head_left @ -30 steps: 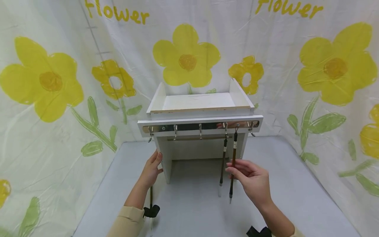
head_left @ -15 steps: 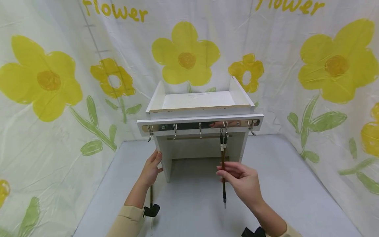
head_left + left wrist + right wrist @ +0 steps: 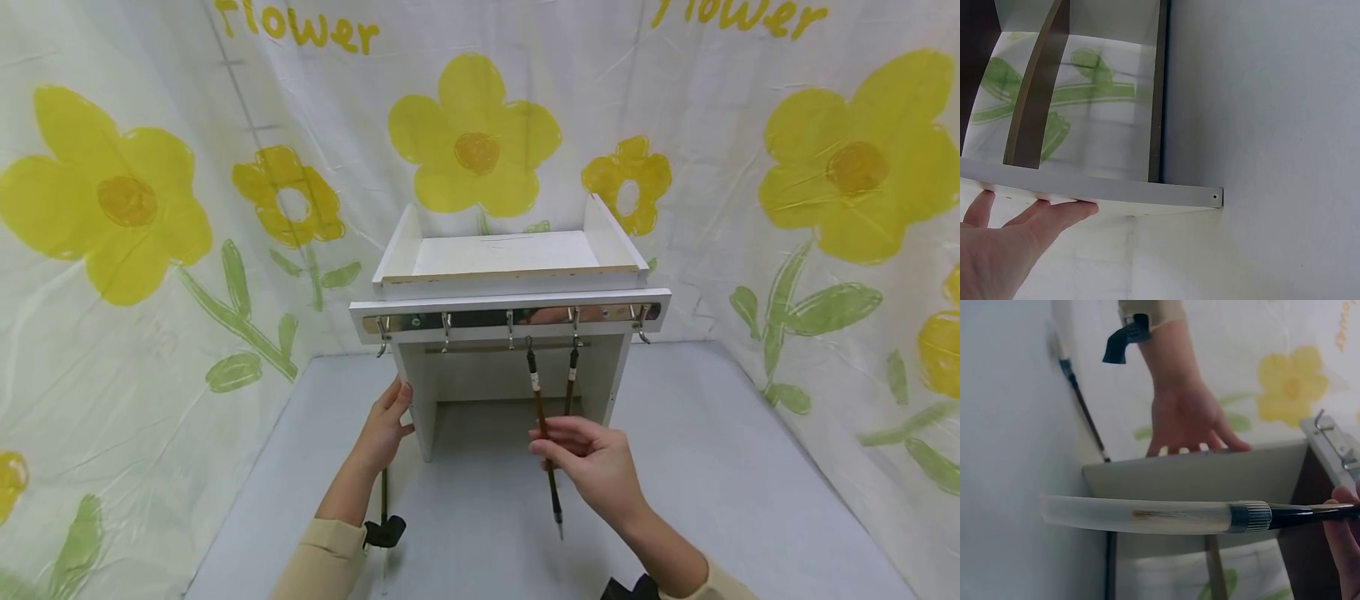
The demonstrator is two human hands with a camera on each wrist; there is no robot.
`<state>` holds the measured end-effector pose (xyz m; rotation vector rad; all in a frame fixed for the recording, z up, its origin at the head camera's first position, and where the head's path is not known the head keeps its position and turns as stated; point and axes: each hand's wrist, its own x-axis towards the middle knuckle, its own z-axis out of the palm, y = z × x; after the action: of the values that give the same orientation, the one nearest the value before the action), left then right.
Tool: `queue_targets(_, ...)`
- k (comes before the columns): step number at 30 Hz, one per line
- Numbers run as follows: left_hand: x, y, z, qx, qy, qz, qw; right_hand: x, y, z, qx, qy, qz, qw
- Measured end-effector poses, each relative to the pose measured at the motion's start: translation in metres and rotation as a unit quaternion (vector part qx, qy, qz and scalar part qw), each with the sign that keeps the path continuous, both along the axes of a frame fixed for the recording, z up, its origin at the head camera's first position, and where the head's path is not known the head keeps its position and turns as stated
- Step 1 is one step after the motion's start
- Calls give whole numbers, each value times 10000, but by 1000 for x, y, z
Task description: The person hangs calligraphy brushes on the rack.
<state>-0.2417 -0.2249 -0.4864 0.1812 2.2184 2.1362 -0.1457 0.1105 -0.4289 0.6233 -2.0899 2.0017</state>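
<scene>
My right hand (image 3: 588,462) pinches a calligraphy brush (image 3: 537,387) by its brown handle. It tilts, loop end up, the loop just below the hook rail (image 3: 480,318) between two hooks. A clear cap covers its tip in the right wrist view. A second calligraphy brush (image 3: 573,379) hangs from a hook beside it, partly hidden behind my right hand. My left hand (image 3: 384,425) rests against the outer left side of the white shelf (image 3: 416,400). In the left wrist view, my left hand's fingers (image 3: 1063,214) lie straight along that panel.
Another brush (image 3: 1089,415) lies on the table left of the shelf, partly behind my left wrist. The shelf has an upper tray (image 3: 506,252). A flower-printed curtain (image 3: 480,108) stands behind the pale table (image 3: 750,467).
My right hand has carried its brush leftward, past the hanging brush, from the right side of the rail towards the middle hook. The brush now tilts more. My left hand stays in place.
</scene>
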Motion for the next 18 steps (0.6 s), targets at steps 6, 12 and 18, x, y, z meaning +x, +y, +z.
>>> queue_targets(6, 0, 0, 0, -20, -8, 10, 10000, -1, -5, -2, 147, -324, 80, 9993)
queue_targets(12, 1, 0, 2, -79, 9, 8, 10000, -2, -8, -3, 220, -558, 84, 9982)
queue_targets(18, 1, 0, 2, -35, -44, 22, 10000, -3, -10, -3, 210, -651, 62, 9976)
